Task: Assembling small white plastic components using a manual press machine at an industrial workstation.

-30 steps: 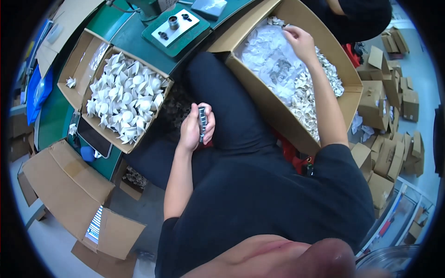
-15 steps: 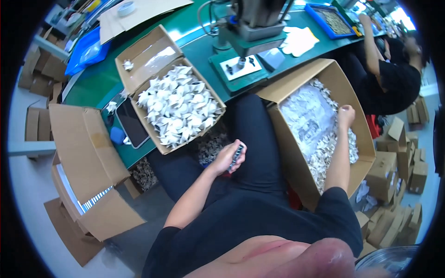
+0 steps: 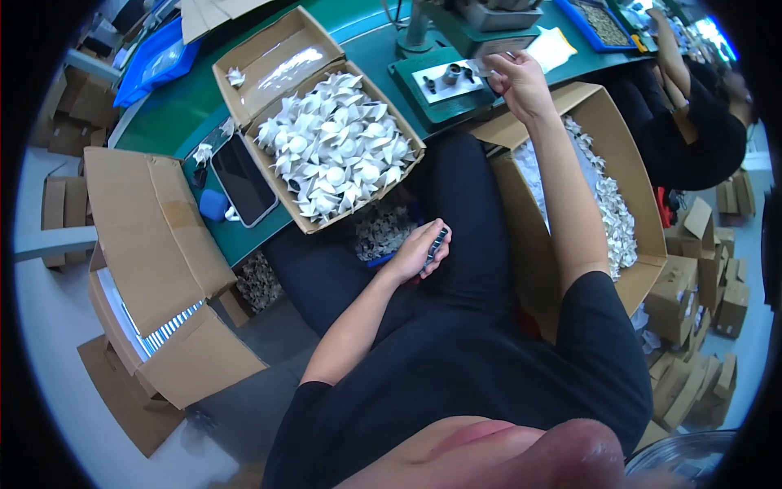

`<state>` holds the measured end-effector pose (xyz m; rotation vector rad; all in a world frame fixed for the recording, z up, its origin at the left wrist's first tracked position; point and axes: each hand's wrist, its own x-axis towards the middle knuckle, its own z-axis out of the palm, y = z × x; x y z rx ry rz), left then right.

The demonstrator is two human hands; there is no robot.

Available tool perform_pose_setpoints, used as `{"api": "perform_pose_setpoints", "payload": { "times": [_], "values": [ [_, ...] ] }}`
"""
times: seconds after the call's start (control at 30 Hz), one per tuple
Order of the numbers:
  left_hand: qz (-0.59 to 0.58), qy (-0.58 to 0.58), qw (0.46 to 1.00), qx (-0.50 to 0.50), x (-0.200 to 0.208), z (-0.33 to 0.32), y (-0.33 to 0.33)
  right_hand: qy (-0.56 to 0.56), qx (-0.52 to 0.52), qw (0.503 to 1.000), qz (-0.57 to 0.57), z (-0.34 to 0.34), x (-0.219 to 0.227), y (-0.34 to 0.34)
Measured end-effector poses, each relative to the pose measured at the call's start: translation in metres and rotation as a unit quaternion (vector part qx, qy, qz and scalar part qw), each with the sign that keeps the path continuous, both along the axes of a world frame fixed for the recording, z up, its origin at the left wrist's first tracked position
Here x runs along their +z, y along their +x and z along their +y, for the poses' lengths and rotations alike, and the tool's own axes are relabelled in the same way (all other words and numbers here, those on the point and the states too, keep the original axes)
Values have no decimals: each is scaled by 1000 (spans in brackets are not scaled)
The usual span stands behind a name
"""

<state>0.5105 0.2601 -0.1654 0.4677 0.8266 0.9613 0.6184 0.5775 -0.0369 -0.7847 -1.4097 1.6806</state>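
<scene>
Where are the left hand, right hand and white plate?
Left hand (image 3: 416,250): head view, middle of the hand.
Right hand (image 3: 524,85): head view, middle of the hand.
White plate (image 3: 444,91): head view, bare lower part.

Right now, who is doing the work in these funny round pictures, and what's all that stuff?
There's no robot here: a person works with two bare hands. Every picture comes from a camera on that person's head, looking down; its wide fisheye lens bends straight edges. The left hand holds a dark, banded stack. The right hand is up near a green machine with a white plate; its fingertips seem to pinch something pale, too blurred to name. On the green table are an open cardboard box of white pointed pieces and a dark-screened device. A bigger box holds more pale pieces.
</scene>
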Motion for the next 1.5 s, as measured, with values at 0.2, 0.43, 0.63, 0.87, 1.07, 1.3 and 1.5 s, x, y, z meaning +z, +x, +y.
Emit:
{"api": "perform_pose_setpoints", "payload": {
  "times": [0.2, 0.43, 0.63, 0.87, 1.07, 1.3, 1.5],
  "values": [
    [10, -17, 1000, 14, -5, -9, -8, -56, 48, 996, 52, 1, -13, -16],
    [27, -37, 999, -4, -6, -5, -7, 73, 48, 990, -110, -6, -1, -31],
    [35, -39, 999, -14, -8, 0, -6, 161, 70, 949, -264, 4, 4, -26],
    [44, -46, 998, -20, -8, 7, -5, 183, 50, 943, -273, -12, 13, -28],
    [57, -48, 997, 5, -15, -7, -14, 174, 10, 963, -207, 48, -42, -20],
    [42, -25, 998, -29, -16, 13, -2, 620, -176, 626, -439, 181, -119, 33],
    [101, -39, 994, -4, -13, -1, -14, 327, 1, 903, -281, 71, -31, -5]
  ]
}}
